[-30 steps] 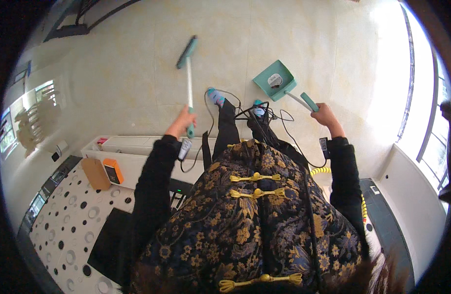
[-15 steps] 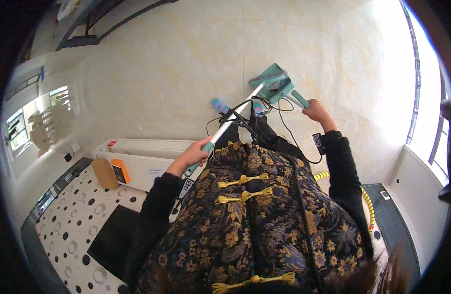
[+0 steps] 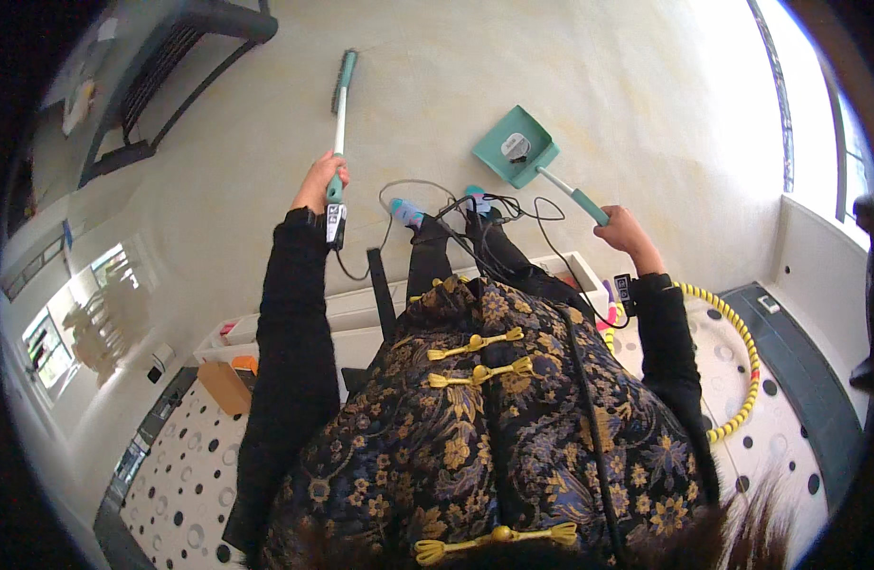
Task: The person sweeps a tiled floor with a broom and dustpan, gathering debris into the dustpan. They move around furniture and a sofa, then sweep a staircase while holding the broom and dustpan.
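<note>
My left hand (image 3: 321, 182) is closed round the green grip of a small broom (image 3: 341, 112). Its white shaft points away from me, and the green head with dark bristles is over the floor at the far left. On the right, my right hand (image 3: 629, 235) grips the end of a green dustpan (image 3: 518, 142) by its handle. The pan faces up, with a pale label and a small dark bit inside it. Broom and dustpan are well apart. Black cables (image 3: 498, 214) hang between my arms, in front of my legs.
Pale tiles make up the floor (image 3: 418, 104). A black metal-framed piece of furniture (image 3: 199, 57) stands at the far left. Behind me are a low white ledge (image 3: 361, 309), a cardboard box (image 3: 225, 388) and a yellow-black striped hoop (image 3: 752, 356). A white wall (image 3: 817, 256) rises at the right.
The broom has left the dustpan and swung to the far left with my left hand, its head now pointing away. The dustpan has moved slightly left and nearer my feet, still in my right hand.
</note>
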{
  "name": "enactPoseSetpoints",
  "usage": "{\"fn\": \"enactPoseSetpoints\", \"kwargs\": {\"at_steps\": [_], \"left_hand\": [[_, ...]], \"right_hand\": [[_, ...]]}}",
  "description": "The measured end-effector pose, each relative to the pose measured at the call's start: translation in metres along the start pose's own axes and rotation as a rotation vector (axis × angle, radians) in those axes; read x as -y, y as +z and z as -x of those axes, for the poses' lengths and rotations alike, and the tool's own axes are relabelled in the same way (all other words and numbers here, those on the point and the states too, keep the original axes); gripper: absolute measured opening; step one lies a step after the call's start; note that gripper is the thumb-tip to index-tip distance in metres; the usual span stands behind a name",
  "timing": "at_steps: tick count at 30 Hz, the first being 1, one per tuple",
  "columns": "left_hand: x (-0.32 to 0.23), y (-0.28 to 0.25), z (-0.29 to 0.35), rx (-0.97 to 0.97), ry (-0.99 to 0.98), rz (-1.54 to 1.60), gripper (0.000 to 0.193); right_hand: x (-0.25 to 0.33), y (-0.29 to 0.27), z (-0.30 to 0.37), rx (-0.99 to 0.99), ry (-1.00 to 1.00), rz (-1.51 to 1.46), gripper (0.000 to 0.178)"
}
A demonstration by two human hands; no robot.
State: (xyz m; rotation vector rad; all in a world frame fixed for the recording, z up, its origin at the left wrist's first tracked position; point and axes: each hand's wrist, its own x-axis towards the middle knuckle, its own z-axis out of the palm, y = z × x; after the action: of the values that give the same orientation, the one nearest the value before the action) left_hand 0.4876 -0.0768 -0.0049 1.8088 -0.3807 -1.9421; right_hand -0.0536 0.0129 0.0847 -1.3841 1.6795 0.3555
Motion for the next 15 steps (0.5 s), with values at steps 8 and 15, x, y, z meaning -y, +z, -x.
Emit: {"fn": "enactPoseSetpoints", "kwargs": {"at_steps": [8, 15], "left_hand": [[0.105, 0.079, 0.064, 0.132, -0.168, -0.597, 0.054], [0.099, 0.097, 0.113, 0.36, -0.223, -0.8, 0.067]], "right_hand": [[-0.042, 0.013, 0.0, -0.025, 0.078, -0.07, 0.021], [-0.057, 0.005, -0.011, -0.027, 0.115, -0.087, 0.023]]}}
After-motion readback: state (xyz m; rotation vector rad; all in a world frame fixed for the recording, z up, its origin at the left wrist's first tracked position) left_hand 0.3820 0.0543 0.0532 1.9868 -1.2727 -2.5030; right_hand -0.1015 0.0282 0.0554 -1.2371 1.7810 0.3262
